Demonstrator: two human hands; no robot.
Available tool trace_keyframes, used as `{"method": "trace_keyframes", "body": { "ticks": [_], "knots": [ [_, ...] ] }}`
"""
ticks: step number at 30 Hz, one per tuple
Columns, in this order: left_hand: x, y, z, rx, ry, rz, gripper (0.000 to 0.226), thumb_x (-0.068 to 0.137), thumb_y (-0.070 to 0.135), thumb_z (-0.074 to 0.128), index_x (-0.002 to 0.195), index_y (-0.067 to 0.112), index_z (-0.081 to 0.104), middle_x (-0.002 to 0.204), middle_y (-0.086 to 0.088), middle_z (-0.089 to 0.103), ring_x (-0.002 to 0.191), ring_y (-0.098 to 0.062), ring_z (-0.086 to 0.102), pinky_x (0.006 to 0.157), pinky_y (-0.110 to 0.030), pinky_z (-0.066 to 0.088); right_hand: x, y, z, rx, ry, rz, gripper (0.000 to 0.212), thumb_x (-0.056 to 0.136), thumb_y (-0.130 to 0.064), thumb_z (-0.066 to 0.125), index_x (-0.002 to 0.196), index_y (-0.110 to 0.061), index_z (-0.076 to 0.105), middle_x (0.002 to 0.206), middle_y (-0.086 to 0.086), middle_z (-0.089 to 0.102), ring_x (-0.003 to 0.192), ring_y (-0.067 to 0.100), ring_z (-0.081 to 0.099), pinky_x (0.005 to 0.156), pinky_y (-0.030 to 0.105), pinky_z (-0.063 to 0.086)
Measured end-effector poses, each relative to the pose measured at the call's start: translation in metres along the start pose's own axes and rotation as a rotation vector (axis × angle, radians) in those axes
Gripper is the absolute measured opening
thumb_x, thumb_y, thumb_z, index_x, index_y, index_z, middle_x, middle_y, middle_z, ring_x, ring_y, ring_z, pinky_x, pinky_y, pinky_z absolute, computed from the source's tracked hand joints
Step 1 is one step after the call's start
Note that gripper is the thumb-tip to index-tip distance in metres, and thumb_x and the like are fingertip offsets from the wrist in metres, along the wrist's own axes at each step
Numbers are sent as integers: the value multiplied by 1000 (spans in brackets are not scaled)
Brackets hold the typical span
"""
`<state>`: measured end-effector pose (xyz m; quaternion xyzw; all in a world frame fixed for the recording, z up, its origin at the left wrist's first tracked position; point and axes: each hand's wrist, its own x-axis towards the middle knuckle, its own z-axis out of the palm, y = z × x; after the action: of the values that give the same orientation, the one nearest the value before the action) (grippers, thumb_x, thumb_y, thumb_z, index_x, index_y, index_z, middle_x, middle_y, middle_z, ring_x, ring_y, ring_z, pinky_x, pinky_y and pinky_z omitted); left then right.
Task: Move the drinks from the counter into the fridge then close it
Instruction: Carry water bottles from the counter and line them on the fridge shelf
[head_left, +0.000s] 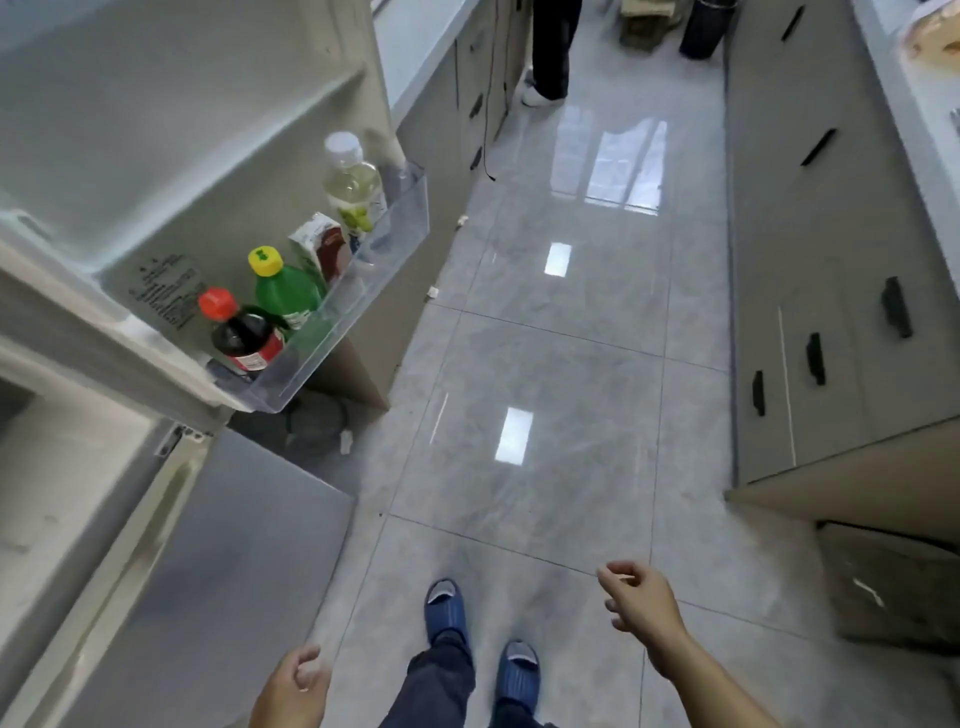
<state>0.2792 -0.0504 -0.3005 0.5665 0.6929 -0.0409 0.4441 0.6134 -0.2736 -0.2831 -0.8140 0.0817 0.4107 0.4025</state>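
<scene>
Both hands, my left hand (291, 686) and right hand (641, 597), hang loosely curled, holding nothing; the fridge door (218, 130) beside its bottles (283, 291) probably swings light, pushed at its outer edge.

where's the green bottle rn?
Head view, left side: the green bottle stands in the open fridge door's clear shelf, between the dark red-capped bottle and the carton.

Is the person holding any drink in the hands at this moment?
No, the left hand and the right hand hang loosely curled and hold nothing, while four drinks stand in the door shelf of the open fridge.
</scene>
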Motion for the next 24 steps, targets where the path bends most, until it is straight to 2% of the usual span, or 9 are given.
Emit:
{"method": "trace_keyframes", "body": {
  "ticks": [2,3,4,6,7,12,18,22,24],
  "knots": [
    [15,5,1,66,-86,-53,31,88,-6,64,118,-10,61,118,-28,63,115,-40,58,100,-32,39,-2,9,-9,22,43,49,12,89,-18,68,95,-9,63,81,9,61,63,22,55,56,32,44],
    [21,10,2,99,-129,-74,29,88,-3,65,116,-10,62,115,-28,64,114,-41,59,102,-39,40,-3,13,-13,28,68,70,12,90,-20,68,95,-10,63,83,9,62,63,23,56,57,33,45],
    [27,17,3,126,-160,-76,23,86,0,68,107,-7,66,102,-25,67,108,-42,63,98,-42,44,-4,16,-16,37,90,91,12,90,-20,68,95,-10,62,83,9,61,63,23,55,57,33,45],
    [40,35,4,179,-208,-27,10,82,9,72,86,1,69,80,-17,66,89,-36,69,86,-41,51,-7,22,-20,51,123,137,13,90,-19,67,96,-9,62,82,10,60,62,23,52,58,32,44],
    [48,46,6,201,-241,-6,9,82,13,72,85,6,69,81,-16,68,83,-33,68,81,-39,52,-8,26,-22,54,141,162,14,91,-20,67,96,-8,62,82,10,59,62,24,52,58,32,44],
    [94,113,31,303,-353,113,15,89,24,65,103,20,63,101,-9,70,93,-27,65,85,-37,53,-10,44,-26,93,225,273,17,91,-23,68,98,-8,64,84,11,62,63,23,55,59,29,46],
    [118,203,64,192,-401,125,16,94,19,60,108,12,62,89,-11,67,66,-21,54,61,-28,47,5,60,-39,142,262,386,18,88,-23,72,98,-9,65,84,11,63,59,24,53,57,29,46],
    [127,256,97,160,-418,139,18,96,21,58,111,14,61,93,-9,65,72,-20,54,63,-30,48,34,58,-59,154,253,464,22,87,-24,74,98,-8,66,76,10,64,57,24,53,56,29,46],
    [130,280,113,144,-412,135,18,96,21,58,112,13,61,95,-10,66,73,-21,55,64,-30,48,57,49,-73,159,248,473,24,87,-24,74,101,-6,65,81,12,65,60,26,55,59,29,47]
  ]
}}
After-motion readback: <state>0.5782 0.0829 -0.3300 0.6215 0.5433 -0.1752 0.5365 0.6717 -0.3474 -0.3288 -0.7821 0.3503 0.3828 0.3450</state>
